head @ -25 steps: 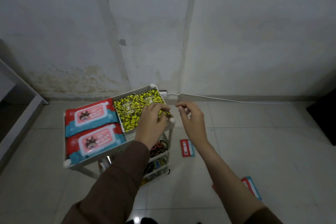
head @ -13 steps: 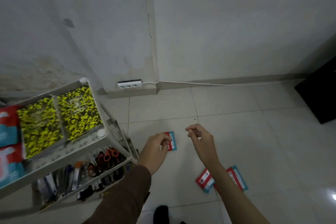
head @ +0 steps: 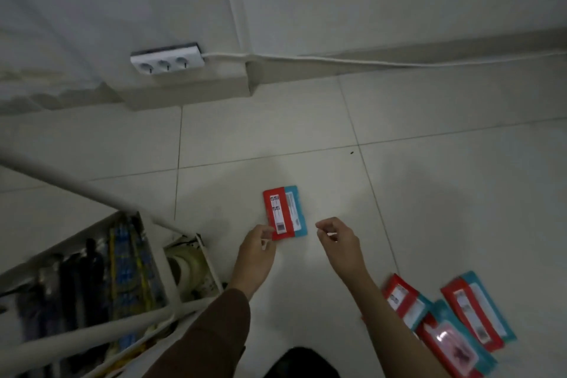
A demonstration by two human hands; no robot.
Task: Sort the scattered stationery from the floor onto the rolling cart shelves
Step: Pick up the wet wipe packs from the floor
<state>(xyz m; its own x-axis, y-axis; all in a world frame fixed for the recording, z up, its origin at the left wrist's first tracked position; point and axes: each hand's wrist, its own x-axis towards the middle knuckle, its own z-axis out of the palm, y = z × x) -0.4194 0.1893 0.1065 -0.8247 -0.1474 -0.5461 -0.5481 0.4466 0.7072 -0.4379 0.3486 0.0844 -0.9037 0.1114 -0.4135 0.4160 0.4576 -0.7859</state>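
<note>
A red and blue stationery packet (head: 285, 213) lies flat on the floor tiles, back side up with a barcode. My left hand (head: 256, 255) is at its lower left corner, with thumb and fingertip pinching that corner and hiding it. My right hand (head: 340, 247) hovers just right of the packet, its fingers loosely curled and holding nothing. Three more red and blue packets (head: 460, 325) lie in an overlapping cluster on the floor at the lower right. The white rolling cart (head: 159, 261) stands at the lower left; its visible shelf holds dark tools, blue items and a tape roll (head: 185, 268).
A white power strip (head: 167, 58) sits at the base of the wall, its cable (head: 368, 61) running right along the skirting. Pale floor tiles spread between the cart and the packets. A dark shape (head: 302, 362) shows at the bottom edge.
The view has dropped from the cart's top shelf down to the floor. Both hands have moved from the cart to the single packet, and the left hand now has its corner.
</note>
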